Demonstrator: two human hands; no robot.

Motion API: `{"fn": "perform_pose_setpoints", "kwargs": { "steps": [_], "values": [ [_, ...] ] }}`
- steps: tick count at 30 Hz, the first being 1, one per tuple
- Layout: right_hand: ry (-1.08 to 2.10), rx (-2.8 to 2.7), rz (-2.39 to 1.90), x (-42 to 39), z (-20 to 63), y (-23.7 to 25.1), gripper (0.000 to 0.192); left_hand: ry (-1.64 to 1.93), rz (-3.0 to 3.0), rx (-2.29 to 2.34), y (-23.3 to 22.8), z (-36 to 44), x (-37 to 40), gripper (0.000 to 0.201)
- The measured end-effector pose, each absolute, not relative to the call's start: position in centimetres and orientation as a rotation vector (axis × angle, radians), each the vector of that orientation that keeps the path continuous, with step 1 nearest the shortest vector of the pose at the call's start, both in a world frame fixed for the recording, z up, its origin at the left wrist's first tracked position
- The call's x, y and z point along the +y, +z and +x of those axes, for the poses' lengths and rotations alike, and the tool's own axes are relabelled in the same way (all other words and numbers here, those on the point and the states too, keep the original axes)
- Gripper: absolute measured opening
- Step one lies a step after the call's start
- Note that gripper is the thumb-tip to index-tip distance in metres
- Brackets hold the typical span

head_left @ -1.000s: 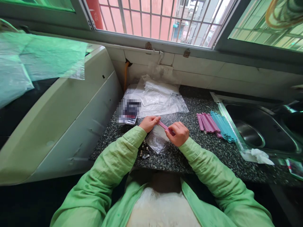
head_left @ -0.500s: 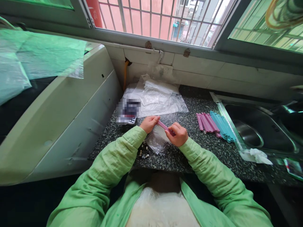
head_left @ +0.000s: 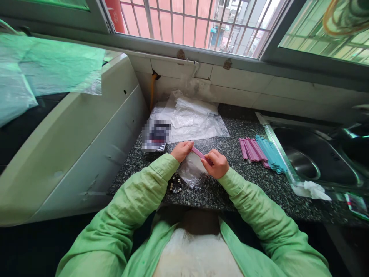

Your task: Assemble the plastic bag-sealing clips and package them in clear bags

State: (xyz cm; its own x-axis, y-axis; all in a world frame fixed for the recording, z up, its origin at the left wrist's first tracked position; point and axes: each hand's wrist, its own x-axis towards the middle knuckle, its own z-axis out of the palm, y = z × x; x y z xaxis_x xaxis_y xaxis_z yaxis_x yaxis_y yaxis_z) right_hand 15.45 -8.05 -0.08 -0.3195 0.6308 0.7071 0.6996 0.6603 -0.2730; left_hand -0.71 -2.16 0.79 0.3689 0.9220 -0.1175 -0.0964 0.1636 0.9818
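A slim pink strip (head_left: 198,153) is stretched between my two hands above the counter. My left hand (head_left: 182,151) pinches its upper left end, and my right hand (head_left: 216,163) is closed round its lower right end. Beneath them lies a clear plastic bag (head_left: 192,173). Small shiny pieces (head_left: 175,185) are scattered on the counter just left of that bag, too small to make out. To the right rest a row of similar pink strips (head_left: 252,149) and, beside it, a row of teal strips (head_left: 271,154).
Clear plastic bags (head_left: 198,119) are heaped by the tiled wall, with a blurred-out dark item (head_left: 157,135) beside them. A white appliance (head_left: 115,123) stands at the left. A steel sink (head_left: 314,154) is set in the speckled counter (head_left: 245,188) at the right, with crumpled white tissue (head_left: 316,190) near its corner.
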Motion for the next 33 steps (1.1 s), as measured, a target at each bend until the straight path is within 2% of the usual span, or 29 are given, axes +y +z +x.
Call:
{"fn": "perform_pose_setpoints", "kwargs": {
  "steps": [33],
  "values": [
    [-0.086,-2.005,-0.985,-8.04,15.46,0.72,0.007,0.873,0.948,0.904,0.61,-0.56,-2.03,0.041]
  ]
}}
